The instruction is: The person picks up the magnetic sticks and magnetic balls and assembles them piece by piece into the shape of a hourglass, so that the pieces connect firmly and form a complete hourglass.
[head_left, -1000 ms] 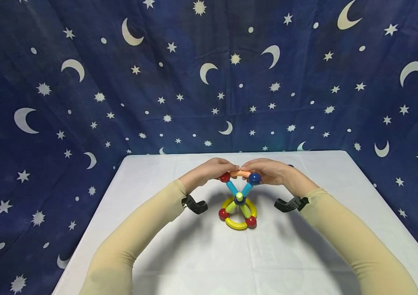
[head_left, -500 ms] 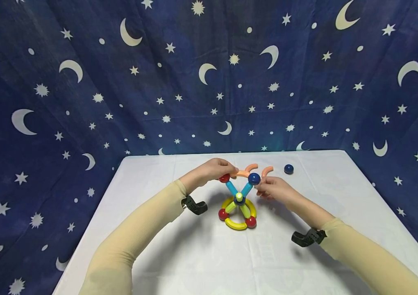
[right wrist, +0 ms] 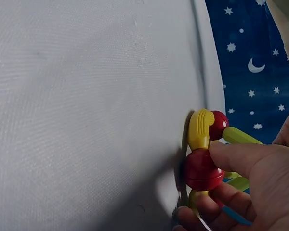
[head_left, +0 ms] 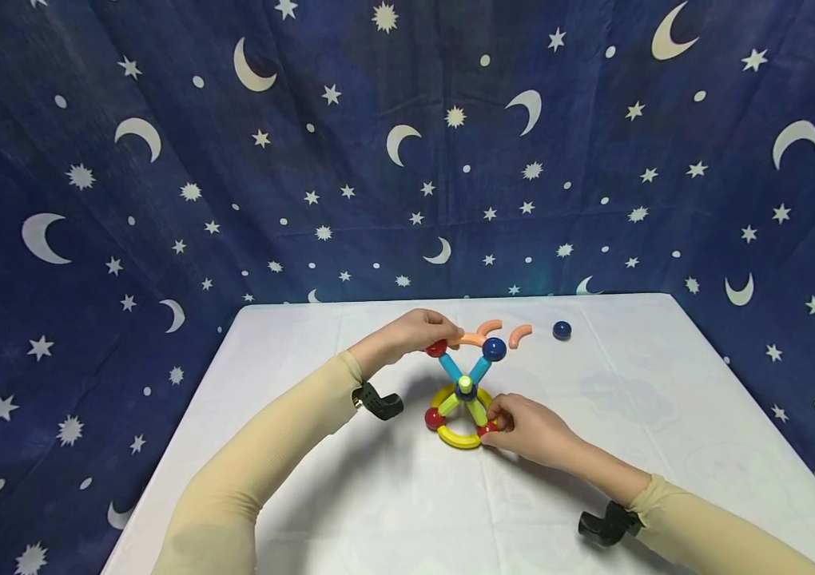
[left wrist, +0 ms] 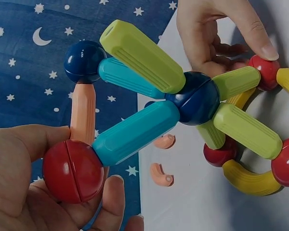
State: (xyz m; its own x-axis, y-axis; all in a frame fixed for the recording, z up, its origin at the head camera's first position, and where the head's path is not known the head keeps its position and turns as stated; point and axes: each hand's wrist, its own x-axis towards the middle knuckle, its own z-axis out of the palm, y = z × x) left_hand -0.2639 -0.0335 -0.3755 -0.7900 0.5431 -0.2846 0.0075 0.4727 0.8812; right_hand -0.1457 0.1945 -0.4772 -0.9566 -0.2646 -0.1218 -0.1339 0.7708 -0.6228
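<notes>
A magnetic ball-and-stick toy stands on the white table. Its base is a ring of yellow curved sticks (head_left: 458, 440) with red balls. Green sticks rise from there to a dark blue middle ball (left wrist: 195, 97). Two light blue sticks (left wrist: 137, 132) lead up to an upper red ball (left wrist: 72, 171) and an upper blue ball (left wrist: 82, 61), bridged by an orange curved stick (left wrist: 83, 113). My left hand (head_left: 418, 329) holds the upper red ball, thumb by the orange stick. My right hand (head_left: 533, 431) pinches the front right red ball (right wrist: 202, 169) of the base.
Two loose orange curved sticks (head_left: 520, 336) lie behind the toy. A loose blue ball (head_left: 562, 331) lies farther right. A dark blue cloth (head_left: 350, 144) with moons and stars hangs behind the white table (head_left: 350, 495).
My right hand has come away from the upper blue ball and orange stick, moved down toward me, and taken hold of a red base ball. My left hand stays at the upper red ball.
</notes>
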